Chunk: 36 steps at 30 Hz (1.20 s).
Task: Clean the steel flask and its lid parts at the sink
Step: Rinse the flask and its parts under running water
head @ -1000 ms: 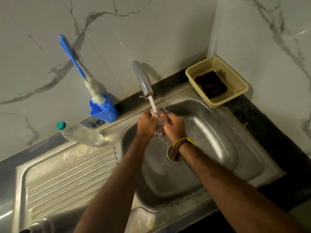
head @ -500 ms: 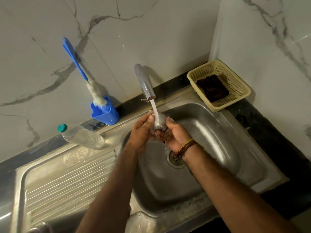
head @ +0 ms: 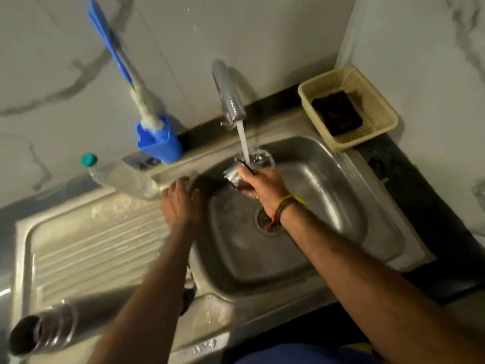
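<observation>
Steel lid part (head: 237, 174) is in my right hand (head: 262, 189), fingers curled round it, held over the sink basin (head: 328, 206) right under the tap (head: 228, 95). Water stream (head: 242, 143) hits it and splashes off at the top. I can't tell whether the lid part is holding water; too much blur and spray.

My left hand (head: 181, 203) is off the lid part, fingers relaxed and spread, resting at the basin's left rim beside the draining board (head: 91, 245). It holds nothing.

Flask (head: 52, 327) lies on its side at the near left of the draining board, open mouth toward the lower left corner, inside dark, contents not readable.

Other containers:
- blue cup (head: 160, 143) on the ledge behind the sink, a bottle brush (head: 123, 61) standing in it, blue handle leaning on the wall, white bristles down in the cup
- clear plastic bottle (head: 120, 177) with a teal cap, lying on its side left of the basin; fill level not readable
- beige basket (head: 349, 106) on the counter (head: 420, 195) in the right corner, a dark scrub pad (head: 336, 112) lying flat in it

Drain (head: 265, 219) is partly hidden by my right wrist.
</observation>
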Each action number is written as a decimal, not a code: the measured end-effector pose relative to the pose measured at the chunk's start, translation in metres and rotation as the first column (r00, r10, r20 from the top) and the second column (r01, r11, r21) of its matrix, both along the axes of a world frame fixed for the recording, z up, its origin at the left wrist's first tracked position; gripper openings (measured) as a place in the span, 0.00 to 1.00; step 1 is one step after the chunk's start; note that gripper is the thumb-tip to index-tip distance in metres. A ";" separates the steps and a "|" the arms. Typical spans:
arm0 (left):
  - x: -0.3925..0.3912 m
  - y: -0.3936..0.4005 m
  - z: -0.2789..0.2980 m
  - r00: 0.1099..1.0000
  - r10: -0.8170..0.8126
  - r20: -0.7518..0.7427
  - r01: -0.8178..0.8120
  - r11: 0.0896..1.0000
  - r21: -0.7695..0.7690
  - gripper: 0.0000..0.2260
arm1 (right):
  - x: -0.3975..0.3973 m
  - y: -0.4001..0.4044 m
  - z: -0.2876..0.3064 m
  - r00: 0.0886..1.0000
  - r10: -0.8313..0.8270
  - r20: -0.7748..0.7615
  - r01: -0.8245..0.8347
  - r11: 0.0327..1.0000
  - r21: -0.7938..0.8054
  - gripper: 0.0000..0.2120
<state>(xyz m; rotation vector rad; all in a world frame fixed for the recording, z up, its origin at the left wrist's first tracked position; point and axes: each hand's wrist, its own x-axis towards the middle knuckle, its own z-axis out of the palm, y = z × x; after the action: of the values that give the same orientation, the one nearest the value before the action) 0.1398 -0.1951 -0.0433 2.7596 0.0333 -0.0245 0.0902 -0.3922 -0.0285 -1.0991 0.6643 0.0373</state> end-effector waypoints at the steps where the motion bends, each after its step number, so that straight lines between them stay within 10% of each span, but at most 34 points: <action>1: -0.003 0.011 -0.009 1.000 -0.011 -0.020 0.012 0.998 0.069 0.19 | 0.000 0.002 -0.002 0.999 0.001 0.032 0.006 0.971 -0.240 0.09; 7: -0.006 0.021 -0.030 0.999 -0.030 -0.042 0.036 0.988 0.151 0.22 | 0.002 0.009 -0.021 0.971 0.144 0.193 0.088 0.534 -0.841 0.11; 20: -0.004 0.021 -0.028 0.982 -0.086 -0.171 0.131 0.953 0.274 0.27 | -0.006 0.005 -0.017 0.949 0.092 0.303 0.195 0.582 -0.790 0.16; 26: 0.003 0.018 -0.012 0.971 -0.073 -0.227 0.106 0.985 0.136 0.22 | -0.004 0.008 0.003 0.997 -0.059 0.040 0.071 0.863 -0.501 0.14; 28: 0.007 0.015 -0.006 0.971 -0.073 -0.228 0.090 0.994 0.065 0.18 | -0.002 0.003 0.010 0.980 -0.098 -0.171 0.105 0.994 0.030 0.15; 31: 0.011 0.006 0.003 0.966 -0.042 -0.255 0.040 0.999 -0.011 0.16 | -0.005 -0.005 0.009 0.927 -0.065 -0.371 0.318 0.661 0.680 0.21; 36: 0.016 -0.034 0.031 0.970 -0.141 -0.198 0.072 0.945 -0.320 0.19 | -0.022 -0.008 0.001 0.911 -0.053 -0.408 0.337 0.666 0.665 0.25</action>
<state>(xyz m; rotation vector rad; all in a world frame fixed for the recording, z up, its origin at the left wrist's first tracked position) 0.1561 -0.2286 -0.0119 2.4273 -0.0583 -0.3353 0.0678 -0.4006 -0.0279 -0.2232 0.9855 0.2988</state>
